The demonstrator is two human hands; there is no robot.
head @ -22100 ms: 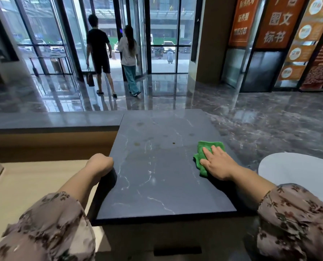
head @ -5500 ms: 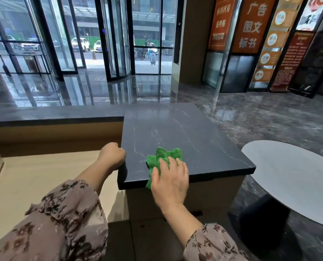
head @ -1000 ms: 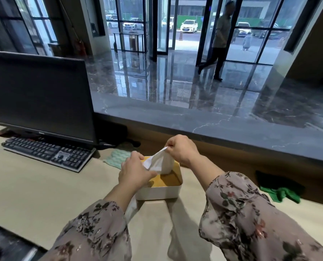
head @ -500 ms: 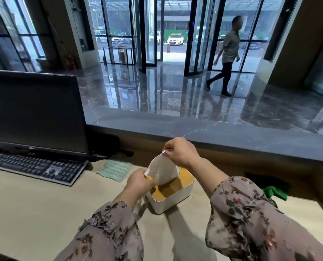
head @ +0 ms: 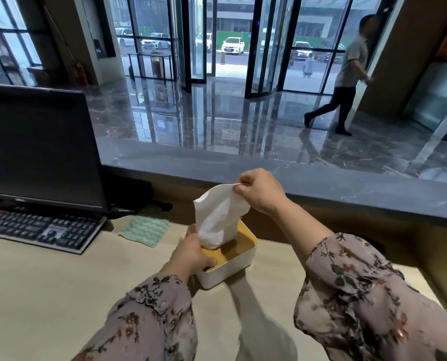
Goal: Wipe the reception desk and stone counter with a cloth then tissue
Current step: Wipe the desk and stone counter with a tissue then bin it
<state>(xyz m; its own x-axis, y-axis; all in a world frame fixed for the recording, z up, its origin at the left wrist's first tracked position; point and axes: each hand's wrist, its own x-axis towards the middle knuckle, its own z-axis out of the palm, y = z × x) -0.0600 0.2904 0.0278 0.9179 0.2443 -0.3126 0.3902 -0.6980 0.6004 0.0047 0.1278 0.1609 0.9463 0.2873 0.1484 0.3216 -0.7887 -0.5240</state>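
Tissue (head: 218,217) now drawn higher out of box (head: 239,259) than half second ago; passer-by (head: 343,76) farther right. Tabletop (head: 47,290) carries monitor (head: 38,149), keyboard (head: 38,230), box. Right hand (head: 260,191) fingers pinch tissue's top corner. Left hand (head: 191,254) fingers clasp box's near-left rim, steadying it. Tissue's lower end still inside box.

The tissue (head: 218,217) now stands farther out of its box (head: 233,267).

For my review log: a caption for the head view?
Right hand pulls a tissue from the box steadied by the left hand.
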